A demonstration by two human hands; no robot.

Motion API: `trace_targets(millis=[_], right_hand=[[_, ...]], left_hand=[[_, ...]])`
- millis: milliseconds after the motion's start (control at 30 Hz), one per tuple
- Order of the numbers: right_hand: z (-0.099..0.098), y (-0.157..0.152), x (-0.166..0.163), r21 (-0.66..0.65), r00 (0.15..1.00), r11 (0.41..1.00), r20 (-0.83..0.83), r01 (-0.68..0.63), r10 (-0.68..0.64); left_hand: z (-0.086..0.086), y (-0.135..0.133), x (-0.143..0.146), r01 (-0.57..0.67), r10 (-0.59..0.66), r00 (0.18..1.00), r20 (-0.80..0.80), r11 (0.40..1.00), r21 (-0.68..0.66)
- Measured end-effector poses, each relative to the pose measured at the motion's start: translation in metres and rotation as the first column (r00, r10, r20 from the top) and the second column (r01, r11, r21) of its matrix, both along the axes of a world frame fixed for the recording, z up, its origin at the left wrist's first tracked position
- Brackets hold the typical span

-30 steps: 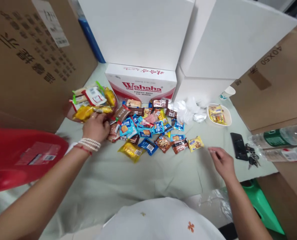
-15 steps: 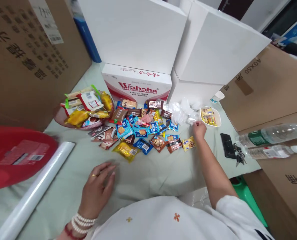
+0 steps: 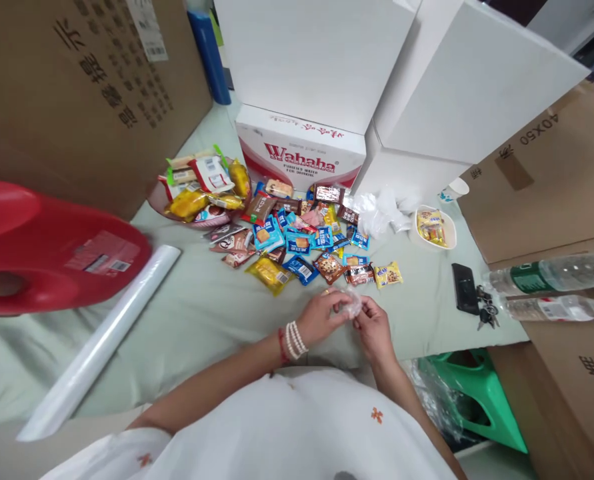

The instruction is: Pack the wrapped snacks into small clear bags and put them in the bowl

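Pale green tablecloth [image 3: 217,333] carries a pile of coloured snack packets [image 3: 301,240], and just beside that pile, on the person's side, the left hand [image 3: 321,317] and right hand [image 3: 374,327] pinch a small clear plastic bag [image 3: 351,303] between their fingertips.

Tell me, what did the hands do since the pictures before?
The right hand came back from the heap of clear bags by the bowl and now pinches one clear bag. The left hand lifted off the cloth and moved right to grip the same bag. The snacks, phone and bottles lie as before.
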State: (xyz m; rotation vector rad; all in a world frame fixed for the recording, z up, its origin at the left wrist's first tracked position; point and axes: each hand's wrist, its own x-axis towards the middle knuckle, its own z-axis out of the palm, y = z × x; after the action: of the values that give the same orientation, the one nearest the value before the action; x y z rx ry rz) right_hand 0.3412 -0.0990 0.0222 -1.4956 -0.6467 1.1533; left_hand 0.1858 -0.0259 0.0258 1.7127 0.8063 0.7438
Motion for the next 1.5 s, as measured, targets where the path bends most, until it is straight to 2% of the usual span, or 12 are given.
trace_targets(millis=[200,367,567,767,867,933,1033,1100,1200,1267,1400,1500], right_hand=[[0.01,0.008,0.011,-0.006,0.988,0.994,0.114,-0.106,0.106],[0.012,0.014,0.002,0.046,0.888,0.914,0.262,-0.403,0.379],[0.01,0.022,0.01,-0.008,0.983,0.984,-0.047,-0.18,0.179],[0.008,0.009,0.007,-0.098,0.941,0.985,-0.322,-0.143,0.105],[0.01,0.008,0.003,-0.071,0.941,0.995,-0.334,-0.077,0.049],[0.013,0.01,0.003,-0.048,0.941,0.996,-0.334,-0.073,0.053],[0.022,0.016,0.002,-0.025,0.931,0.988,-0.338,-0.154,0.136],[0.029,0.02,0.001,-0.007,0.916,0.971,-0.333,-0.239,0.223],[0.039,0.025,0.001,0.013,0.911,0.954,-0.291,-0.3,0.291],[0.042,0.026,0.008,0.019,0.931,0.962,-0.249,-0.271,0.267],[0.033,0.019,0.032,-0.004,0.982,0.988,-0.112,-0.156,0.154],[0.022,0.007,0.045,-0.012,0.985,0.999,0.167,0.035,-0.033]], left_hand=[[-0.021,0.001,-0.01,-0.118,0.135,0.99,0.036,0.945,-0.304],[-0.018,-0.011,-0.027,-0.113,0.139,0.989,0.048,0.929,-0.353],[-0.017,-0.004,-0.056,-0.201,0.327,0.937,0.12,0.788,-0.581],[-0.029,-0.006,-0.081,-0.292,0.443,0.893,0.075,0.701,-0.651],[-0.028,-0.01,-0.092,-0.472,0.541,0.841,-0.031,0.703,-0.533],[-0.022,-0.012,-0.096,-0.57,0.579,0.813,-0.061,0.77,-0.287],[-0.006,-0.011,-0.09,-0.44,0.453,0.89,-0.061,0.884,0.157],[0.002,-0.007,-0.076,-0.308,0.334,0.94,-0.069,0.917,0.254],[0.002,0.004,-0.057,-0.224,0.229,0.971,-0.071,0.972,0.074],[-0.004,0.012,-0.052,-0.279,0.281,0.96,-0.012,0.947,-0.158],[-0.013,0.018,-0.061,-0.365,0.525,0.84,0.133,0.73,-0.578],[-0.011,0.016,-0.065,-0.323,0.606,0.776,0.178,0.622,-0.713]])
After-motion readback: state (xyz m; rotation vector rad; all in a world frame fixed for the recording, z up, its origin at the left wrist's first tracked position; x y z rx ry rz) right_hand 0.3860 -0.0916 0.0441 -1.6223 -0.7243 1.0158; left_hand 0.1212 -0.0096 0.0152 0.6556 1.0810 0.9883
